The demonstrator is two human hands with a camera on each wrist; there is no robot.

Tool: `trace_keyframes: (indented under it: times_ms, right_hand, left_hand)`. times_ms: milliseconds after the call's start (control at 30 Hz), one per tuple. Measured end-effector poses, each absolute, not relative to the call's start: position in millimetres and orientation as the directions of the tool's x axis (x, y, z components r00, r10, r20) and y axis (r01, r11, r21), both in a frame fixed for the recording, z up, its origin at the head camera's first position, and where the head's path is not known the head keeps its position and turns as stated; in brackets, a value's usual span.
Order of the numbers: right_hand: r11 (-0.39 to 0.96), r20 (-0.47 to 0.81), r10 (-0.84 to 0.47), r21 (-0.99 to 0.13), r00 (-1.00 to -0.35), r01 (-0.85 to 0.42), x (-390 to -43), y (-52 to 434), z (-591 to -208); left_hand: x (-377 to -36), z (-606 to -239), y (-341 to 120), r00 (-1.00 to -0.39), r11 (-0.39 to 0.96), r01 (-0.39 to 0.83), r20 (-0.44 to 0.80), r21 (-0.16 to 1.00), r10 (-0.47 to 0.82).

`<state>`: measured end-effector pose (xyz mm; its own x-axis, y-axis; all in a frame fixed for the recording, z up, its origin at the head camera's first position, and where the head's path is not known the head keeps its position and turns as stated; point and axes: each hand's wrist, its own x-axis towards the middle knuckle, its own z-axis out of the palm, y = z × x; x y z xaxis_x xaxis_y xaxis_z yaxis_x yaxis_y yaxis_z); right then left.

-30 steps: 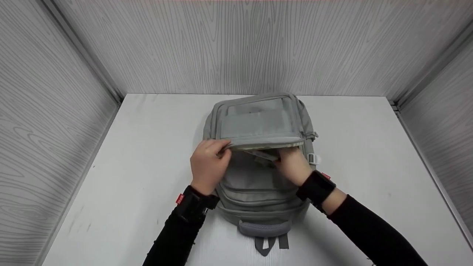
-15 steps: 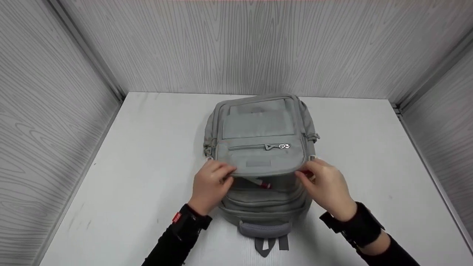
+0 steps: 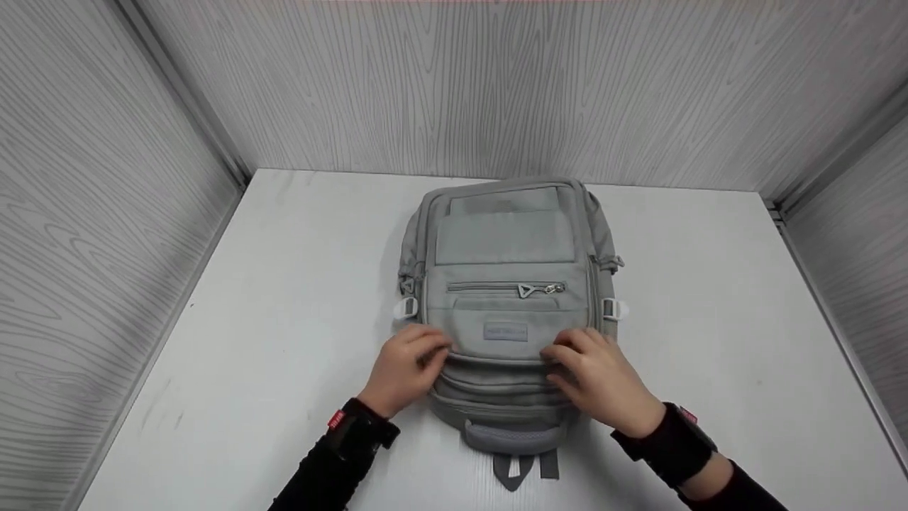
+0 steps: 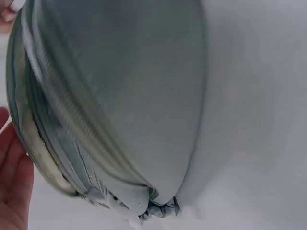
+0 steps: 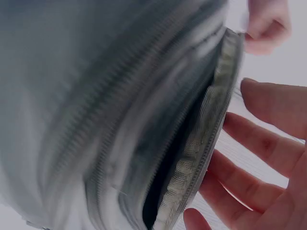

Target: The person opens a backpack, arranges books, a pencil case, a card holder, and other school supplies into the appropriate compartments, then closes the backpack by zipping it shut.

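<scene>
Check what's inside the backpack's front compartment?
Nothing visible: the backpack flap covers it in the head view. The right wrist view shows a dark gap, contents hidden. Both left hand and right hand rest on its edge.

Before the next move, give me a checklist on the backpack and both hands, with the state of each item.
1. Backpack lies flat on the table: ok.
2. Left hand at the flap's near edge: ok.
3. Right hand at the same edge, fingers fairly straight by the flap: ok.
4. Front flap laid down over the compartment: ok.
5. Compartment zipped shut: not ok; the right wrist view shows a dark gap along the zipper teeth.
6. Small front pocket zipper closed: ok.
</scene>
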<state>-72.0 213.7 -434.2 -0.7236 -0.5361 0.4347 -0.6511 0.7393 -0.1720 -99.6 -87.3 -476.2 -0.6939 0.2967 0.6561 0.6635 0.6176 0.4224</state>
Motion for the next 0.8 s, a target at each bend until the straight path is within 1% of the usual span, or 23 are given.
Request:
trace_keyframes:
  times_ms: [67, 133, 200, 267, 333, 433, 600, 800]
  right_hand:
    - [0.751, 0.418, -0.529, -0.175, -0.739, -0.637, -71, 214, -436]
    - [0.760, 0.412, -0.519, -0.178, -0.749, -0.625, -71, 214, -437]
    - [0.766, 0.408, -0.512, -0.183, -0.756, -0.617, -71, 213, -438]
    - [0.769, 0.400, -0.509, -0.185, -0.762, -0.611, -70, 211, -439]
    - [0.774, 0.390, -0.510, -0.182, -0.767, -0.607, -70, 209, -440]
    - [0.776, 0.367, -0.520, -0.172, -0.771, -0.606, -69, 206, -443]
    - [0.782, 0.302, -0.545, -0.153, -0.782, -0.604, -71, 201, -449]
    - [0.792, 0.228, -0.545, -0.174, -0.807, -0.585, -71, 200, -455]
  left_hand:
    - [-114, -470, -92, -0.772, 0.649, 0.567, 0.602, 0.507, 0.205]
    - [-133, -463, -97, -0.851, 0.697, 0.442, 0.510, 0.564, 0.126]
    - [-153, -458, -100, -0.912, 0.746, 0.330, 0.398, 0.578, 0.096]
    - [-169, -455, -103, -0.947, 0.779, 0.271, 0.300, 0.565, 0.112]
    - [-182, -454, -104, -0.961, 0.804, 0.254, 0.237, 0.538, 0.145]
    - [-191, -455, -103, -0.963, 0.826, 0.255, 0.208, 0.503, 0.171]
    - [-188, -455, -101, -0.942, 0.847, 0.288, 0.294, 0.447, 0.165]
    - [-163, -458, -102, -0.918, 0.873, 0.325, 0.342, 0.364, 0.199]
